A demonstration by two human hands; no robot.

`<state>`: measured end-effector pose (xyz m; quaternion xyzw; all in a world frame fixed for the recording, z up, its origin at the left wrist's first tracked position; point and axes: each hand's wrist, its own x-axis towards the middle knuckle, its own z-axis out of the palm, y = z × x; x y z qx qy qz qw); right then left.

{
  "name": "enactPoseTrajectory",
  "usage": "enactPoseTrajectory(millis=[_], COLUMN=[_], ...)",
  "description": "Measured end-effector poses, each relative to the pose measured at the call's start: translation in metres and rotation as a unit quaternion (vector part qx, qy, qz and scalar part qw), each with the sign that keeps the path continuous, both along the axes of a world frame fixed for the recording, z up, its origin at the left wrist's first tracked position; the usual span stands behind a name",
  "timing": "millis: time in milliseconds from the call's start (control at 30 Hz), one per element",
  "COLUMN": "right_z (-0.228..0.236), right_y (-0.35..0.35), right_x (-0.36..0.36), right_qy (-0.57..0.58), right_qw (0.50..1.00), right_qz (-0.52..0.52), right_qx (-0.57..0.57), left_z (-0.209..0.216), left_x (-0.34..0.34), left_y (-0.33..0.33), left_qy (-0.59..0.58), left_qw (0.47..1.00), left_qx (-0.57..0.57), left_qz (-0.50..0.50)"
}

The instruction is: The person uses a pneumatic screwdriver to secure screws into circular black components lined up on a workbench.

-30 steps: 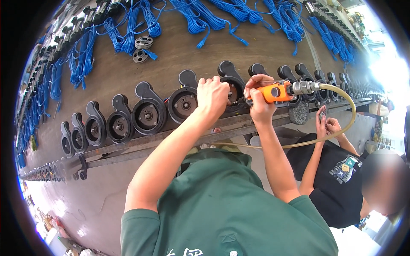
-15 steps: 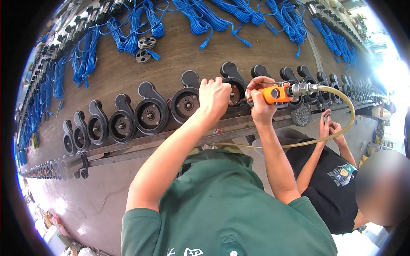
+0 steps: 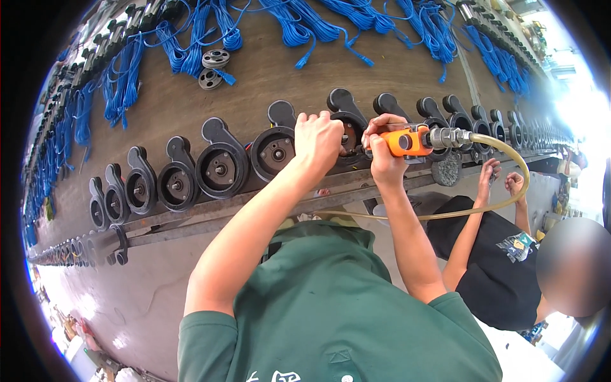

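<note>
My right hand (image 3: 387, 164) is wrapped around an orange air tool (image 3: 410, 141), which lies level with its front end toward a black round housing (image 3: 345, 105). A metal fitting (image 3: 450, 137) joins the tool to a yellowish hose (image 3: 523, 167). At the left rim of that same housing, my left hand (image 3: 316, 141) is closed with its knuckles up, covering part of it; the fingertips are hidden. Inside the housing a brownish plate shows partly between my hands. The tool's tip is too small and covered to make out.
More black housings (image 3: 221, 167) stand in a row along the bench's metal edge (image 3: 191, 219). Bundled blue cables (image 3: 296, 28) and two metal discs (image 3: 215, 58) lie farther back. A grey rough cylinder (image 3: 447, 170) sits below the tool. A co-worker in black (image 3: 493, 270) is at the right.
My hands keep their places at the housing, with the tool shifted very slightly left. The co-worker's hands have moved apart. The view has shifted slightly.
</note>
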<state>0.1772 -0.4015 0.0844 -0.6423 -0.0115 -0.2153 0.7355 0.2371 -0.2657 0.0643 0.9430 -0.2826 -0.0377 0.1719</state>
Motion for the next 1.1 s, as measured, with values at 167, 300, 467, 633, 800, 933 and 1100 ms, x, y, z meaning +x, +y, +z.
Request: enactPoseTrajectory(millis=[167, 300, 467, 633, 800, 933, 1100], right_z=[-0.005, -0.01, -0.01, 0.004, 0.007, 0.0, -0.005], right_y=[0.002, 0.004, 0.004, -0.003, -0.003, -0.007, -0.012], right_x=[0.0, -0.001, 0.0, 0.005, 0.035, 0.049, 0.054], right_qy=[-0.007, -0.006, -0.008, 0.0, -0.022, -0.025, -0.015], right_qw=[1.0, 1.0, 1.0, 1.0, 0.999, 0.999, 0.999], right_qz=[0.01, 0.011, 0.014, -0.009, -0.01, -0.014, -0.007], right_qx=[0.013, 0.003, -0.017, 0.021, 0.03, 0.033, 0.046], left_z=[0.002, 0.003, 0.005, 0.016, -0.025, -0.032, -0.035], left_x=[0.0, -0.003, -0.001, -0.066, -0.108, -0.086, -0.074], left_y=[0.001, 0.001, 0.005, 0.017, 0.003, -0.018, -0.039], left_qy=[0.007, -0.005, 0.009, -0.017, 0.467, 0.353, 0.345], left_qw=[1.0, 1.0, 1.0, 0.963, 0.724, 0.741, 0.714], left_qx=[0.0, -0.007, -0.021, -0.248, -0.385, -0.444, -0.444], left_qz=[-0.003, -0.004, 0.001, 0.108, 0.331, 0.36, 0.417])
